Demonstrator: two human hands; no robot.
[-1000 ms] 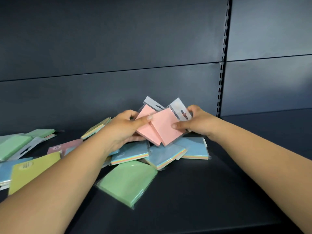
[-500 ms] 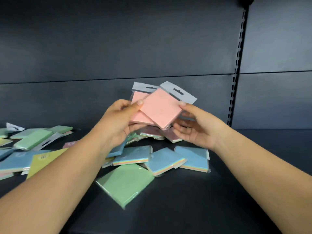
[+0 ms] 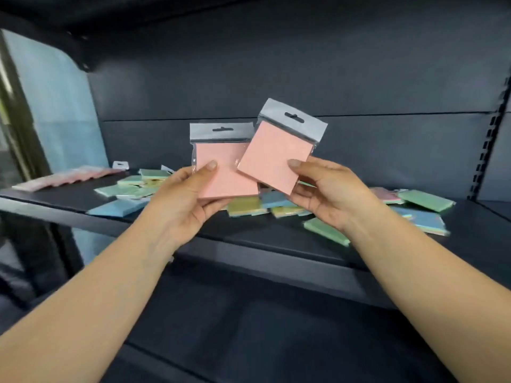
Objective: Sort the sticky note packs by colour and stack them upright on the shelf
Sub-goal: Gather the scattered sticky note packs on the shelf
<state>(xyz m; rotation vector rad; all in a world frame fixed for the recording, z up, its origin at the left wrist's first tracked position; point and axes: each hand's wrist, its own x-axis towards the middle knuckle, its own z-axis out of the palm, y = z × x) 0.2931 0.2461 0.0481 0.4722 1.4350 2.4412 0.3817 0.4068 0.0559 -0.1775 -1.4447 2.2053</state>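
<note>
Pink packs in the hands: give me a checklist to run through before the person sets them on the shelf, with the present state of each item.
1. Left hand grips the left pink pack: ok, thumb on its face.
2. Right hand grips the right pink pack: ok, thumb on its face.
3. Both packs the same colour: ok, both pink.
4. Packs upright: not ok for the right one, which is tilted; the left one is upright.
5. Pink row at the far left of the shelf ready to take them: cannot tell, it is blurred.
6. Other packs sorted: not ok, a green pack and others lie loose.
</note>
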